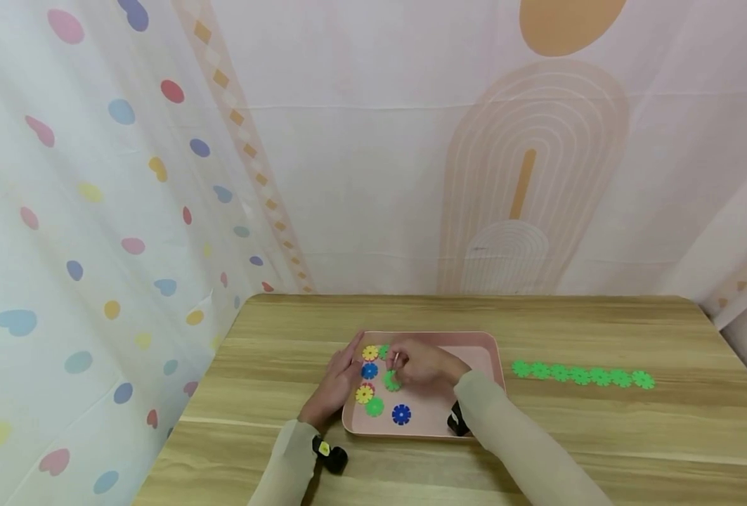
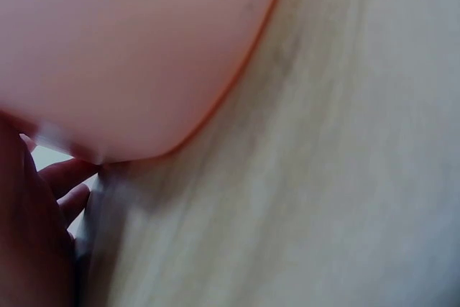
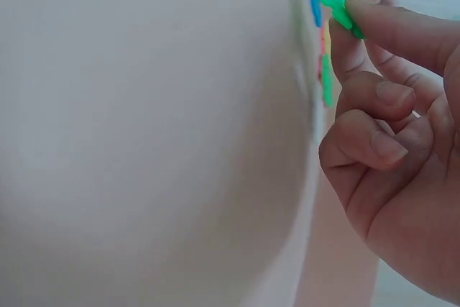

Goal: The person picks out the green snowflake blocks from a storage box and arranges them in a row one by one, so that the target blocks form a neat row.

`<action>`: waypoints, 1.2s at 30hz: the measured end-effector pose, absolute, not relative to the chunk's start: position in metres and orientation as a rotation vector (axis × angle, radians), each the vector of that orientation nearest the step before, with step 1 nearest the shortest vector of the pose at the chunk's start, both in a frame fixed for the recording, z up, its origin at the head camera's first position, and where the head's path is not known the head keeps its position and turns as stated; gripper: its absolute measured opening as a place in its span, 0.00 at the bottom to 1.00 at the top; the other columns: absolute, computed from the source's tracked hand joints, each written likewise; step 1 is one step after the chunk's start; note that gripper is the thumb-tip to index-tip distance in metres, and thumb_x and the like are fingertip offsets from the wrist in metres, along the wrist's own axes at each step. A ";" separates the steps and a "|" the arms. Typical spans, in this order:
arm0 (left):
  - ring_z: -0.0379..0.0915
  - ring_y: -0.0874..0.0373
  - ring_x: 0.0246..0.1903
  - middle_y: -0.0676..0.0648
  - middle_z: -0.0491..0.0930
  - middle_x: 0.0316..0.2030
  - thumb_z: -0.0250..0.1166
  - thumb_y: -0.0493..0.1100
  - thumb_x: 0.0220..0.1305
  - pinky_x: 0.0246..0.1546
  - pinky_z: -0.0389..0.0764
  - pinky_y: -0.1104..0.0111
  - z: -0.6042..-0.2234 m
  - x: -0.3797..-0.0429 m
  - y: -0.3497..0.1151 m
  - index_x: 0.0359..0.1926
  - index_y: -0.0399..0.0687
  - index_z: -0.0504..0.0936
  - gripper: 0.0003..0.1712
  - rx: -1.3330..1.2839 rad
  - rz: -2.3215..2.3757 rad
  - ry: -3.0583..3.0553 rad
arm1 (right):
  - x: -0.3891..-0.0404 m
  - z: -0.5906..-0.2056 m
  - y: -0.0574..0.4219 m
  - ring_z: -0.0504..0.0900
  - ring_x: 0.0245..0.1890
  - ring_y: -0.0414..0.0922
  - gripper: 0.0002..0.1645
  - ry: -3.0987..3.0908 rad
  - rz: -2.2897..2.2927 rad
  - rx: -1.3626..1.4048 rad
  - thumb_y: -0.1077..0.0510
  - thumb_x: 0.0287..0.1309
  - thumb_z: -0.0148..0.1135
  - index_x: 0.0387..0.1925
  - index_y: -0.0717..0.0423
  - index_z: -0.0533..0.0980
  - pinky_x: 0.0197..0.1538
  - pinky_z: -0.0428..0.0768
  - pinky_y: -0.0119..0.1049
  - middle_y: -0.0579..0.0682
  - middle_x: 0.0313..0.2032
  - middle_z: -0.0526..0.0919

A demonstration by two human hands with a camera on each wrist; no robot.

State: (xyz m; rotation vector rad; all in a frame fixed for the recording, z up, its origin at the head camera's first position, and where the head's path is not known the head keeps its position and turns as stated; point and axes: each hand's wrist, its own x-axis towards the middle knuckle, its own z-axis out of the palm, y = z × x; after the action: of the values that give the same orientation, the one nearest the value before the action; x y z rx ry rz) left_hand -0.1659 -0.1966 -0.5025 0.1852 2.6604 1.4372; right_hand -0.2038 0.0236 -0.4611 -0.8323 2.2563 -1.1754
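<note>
Inside the shallow pink tray [image 1: 433,430] lie flower-shaped plastic discs: a yellow disc [image 1: 370,353], a blue disc [image 1: 369,371], a dark blue disc [image 1: 401,414], a green disc [image 1: 375,407] and several others. My right hand [image 1: 414,360] is over the tray's left half. Between its thumb and index finger it pinches a green flower disc [image 3: 338,6], seen nearly edge-on in the right wrist view, while the other fingers curl toward the palm. At the tray's left side my left hand [image 1: 338,383] rests along the rim with fairly straight fingers; its fingertips [image 2: 68,175] touch the edge.
To the right of the tray, a row of several green flower discs [image 1: 579,375] stretches across the wooden table [image 1: 601,436]. Behind the table hangs a patterned curtain [image 1: 373,176], and a dotted one [image 1: 95,281] hangs at the left.
</note>
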 end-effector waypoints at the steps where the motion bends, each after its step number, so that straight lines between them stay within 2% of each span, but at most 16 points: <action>1: 0.42 0.43 0.74 0.47 0.52 0.76 0.43 0.48 0.78 0.70 0.43 0.36 -0.503 -0.166 -0.196 0.79 0.65 0.48 0.32 0.177 1.438 2.656 | -0.204 -0.460 0.025 0.71 0.27 0.40 0.10 2.258 -1.181 -0.828 0.73 0.56 0.59 0.34 0.57 0.78 0.31 0.70 0.30 0.45 0.27 0.74; 7: 0.40 0.43 0.74 0.48 0.51 0.77 0.43 0.50 0.78 0.70 0.41 0.36 -0.504 -0.166 -0.197 0.78 0.69 0.48 0.32 0.134 1.466 2.619 | -0.203 -0.448 0.037 0.70 0.27 0.41 0.07 2.253 -1.228 -0.738 0.68 0.60 0.62 0.37 0.54 0.78 0.31 0.71 0.33 0.47 0.29 0.76; 14: 0.28 0.43 0.77 0.53 0.47 0.78 0.42 0.50 0.78 0.71 0.32 0.37 -0.505 -0.166 -0.197 0.79 0.69 0.47 0.32 0.144 1.453 2.622 | -0.203 -0.441 0.060 0.72 0.30 0.43 0.06 2.286 -1.276 -0.748 0.66 0.60 0.64 0.37 0.56 0.77 0.33 0.72 0.34 0.48 0.30 0.77; 19: 0.29 0.44 0.77 0.53 0.48 0.78 0.43 0.50 0.78 0.71 0.33 0.38 -0.505 -0.166 -0.196 0.78 0.70 0.47 0.32 0.138 1.473 2.608 | -0.204 -0.439 0.075 0.74 0.32 0.42 0.06 2.322 -1.287 -0.773 0.66 0.59 0.66 0.38 0.58 0.77 0.37 0.74 0.34 0.47 0.31 0.78; 26: 0.30 0.47 0.77 0.54 0.48 0.78 0.42 0.49 0.78 0.74 0.31 0.45 -0.505 -0.166 -0.196 0.79 0.66 0.47 0.32 0.172 1.444 2.634 | -0.205 -0.437 0.095 0.76 0.34 0.43 0.07 2.387 -1.275 -0.765 0.64 0.59 0.67 0.40 0.56 0.78 0.41 0.75 0.37 0.46 0.32 0.80; 30: 0.29 0.46 0.77 0.54 0.48 0.78 0.42 0.48 0.79 0.73 0.32 0.44 -0.505 -0.166 -0.196 0.79 0.66 0.48 0.32 0.166 1.448 2.630 | -0.203 -0.433 0.107 0.77 0.36 0.43 0.07 2.397 -1.304 -0.741 0.64 0.60 0.65 0.40 0.56 0.78 0.43 0.76 0.38 0.47 0.34 0.81; 36: 0.27 0.44 0.77 0.54 0.47 0.78 0.42 0.49 0.79 0.72 0.31 0.40 -0.506 -0.165 -0.194 0.79 0.68 0.48 0.32 0.147 1.451 2.625 | -0.200 -0.423 0.135 0.77 0.37 0.43 0.08 2.397 -1.334 -0.756 0.64 0.62 0.63 0.43 0.60 0.77 0.42 0.77 0.34 0.50 0.35 0.81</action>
State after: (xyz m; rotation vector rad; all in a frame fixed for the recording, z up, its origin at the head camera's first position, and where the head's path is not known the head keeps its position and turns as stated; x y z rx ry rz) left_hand -0.1654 -0.1942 -0.5059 0.1472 2.6254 1.4511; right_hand -0.1995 0.1354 -0.4227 -0.7556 2.3971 -1.3340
